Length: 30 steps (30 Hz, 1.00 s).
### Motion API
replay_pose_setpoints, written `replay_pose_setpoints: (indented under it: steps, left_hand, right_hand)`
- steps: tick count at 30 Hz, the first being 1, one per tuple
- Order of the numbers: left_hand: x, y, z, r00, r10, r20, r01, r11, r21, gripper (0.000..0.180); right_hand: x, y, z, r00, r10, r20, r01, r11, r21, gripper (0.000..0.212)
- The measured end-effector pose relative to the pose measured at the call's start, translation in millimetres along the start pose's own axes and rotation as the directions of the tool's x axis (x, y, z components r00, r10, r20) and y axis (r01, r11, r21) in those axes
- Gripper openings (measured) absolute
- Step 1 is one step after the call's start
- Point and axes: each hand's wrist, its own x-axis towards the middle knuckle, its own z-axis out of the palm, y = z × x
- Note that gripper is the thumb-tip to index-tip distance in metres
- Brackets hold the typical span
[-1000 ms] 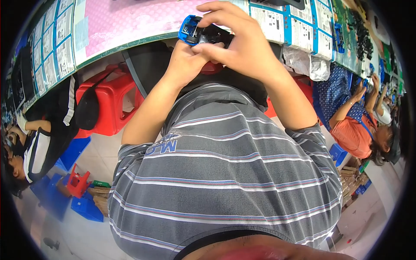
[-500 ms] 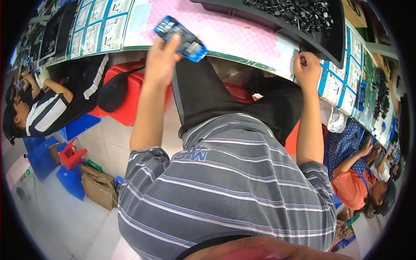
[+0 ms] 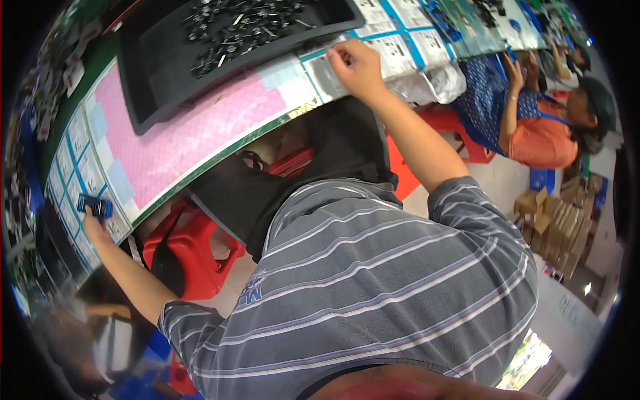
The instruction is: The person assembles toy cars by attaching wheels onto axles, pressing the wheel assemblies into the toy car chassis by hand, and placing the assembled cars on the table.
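Stretched far out to the left, my left hand (image 3: 95, 228) grips a small blue and dark toy car (image 3: 95, 205) over the sheets of printed labels at that end of the bench. The car looks small and slightly blurred here. My right hand (image 3: 360, 72) rests at the near edge of the bench, beside the corner of a black tray (image 3: 157, 107). Its fingers are curled in, and whatever they hold, if anything, is hidden. Inside the tray lies a heap of small black wheels with thin metal axles (image 3: 233, 33).
A pink patterned mat (image 3: 180, 140) covers the bench between my hands. Red stools (image 3: 193, 260) stand under and beside the bench. A co-worker in an orange top (image 3: 543, 137) sits to the right; another person (image 3: 87, 340) is blurred at the lower left. Cardboard boxes (image 3: 557, 220) are stacked behind.
My left hand has carried the toy car from in front of me out to the left, over the label sheets. The view has turned left; my right hand stays curled at the bench edge.
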Motion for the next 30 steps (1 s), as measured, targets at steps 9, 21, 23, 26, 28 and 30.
replay_pose_setpoints:
  steps: [9,21,23,26,28,30]
  left_hand:
    - [-100,13,116,0.400,0.898,-0.186,-0.015,0.209,0.978,0.065]
    - [-448,-33,338,0.577,0.175,0.798,-0.040,0.982,-0.186,0.041]
    - [-475,-26,359,0.368,0.095,0.925,0.407,0.878,-0.253,0.050]
    - [-479,-13,364,0.336,0.250,0.908,0.511,0.761,-0.399,0.046]
    - [-461,-11,360,0.345,0.279,0.896,0.495,0.757,-0.427,0.044]
    - [-456,-2,352,0.431,0.241,0.870,0.420,0.800,-0.429,0.044]
  right_hand:
    - [82,182,-222,0.885,0.459,-0.080,-0.293,0.414,-0.862,0.068]
    - [-13,-40,-127,0.763,0.592,0.259,-0.487,0.790,-0.372,0.058]
    - [-45,-75,-106,0.816,0.343,0.465,-0.340,0.936,-0.093,0.067]
    - [-1,-96,-106,0.889,-0.090,0.449,-0.027,0.969,0.247,0.088]
    - [54,-59,-102,0.907,-0.238,0.347,0.231,0.971,0.062,0.060]
    - [108,-74,-80,0.923,-0.093,0.373,0.095,0.995,0.014,0.032]
